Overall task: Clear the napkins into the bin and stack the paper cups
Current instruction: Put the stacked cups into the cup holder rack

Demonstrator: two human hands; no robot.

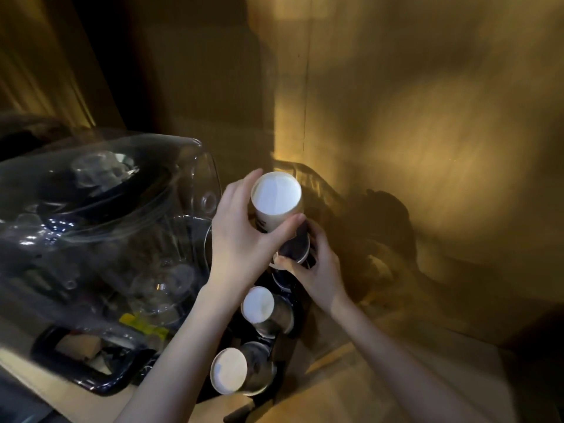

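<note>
Head view: left hand clamped on upturned cup, right hand gripping stack beneath, probably for nesting.

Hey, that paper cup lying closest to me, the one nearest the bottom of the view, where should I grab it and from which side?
Judging by its pose, grip the nearest cup around its side wall, coming down from above. It lies on its side with the white base facing you, so the round wall is exposed on top, while the open mouth points away and is harder to reach.
</note>
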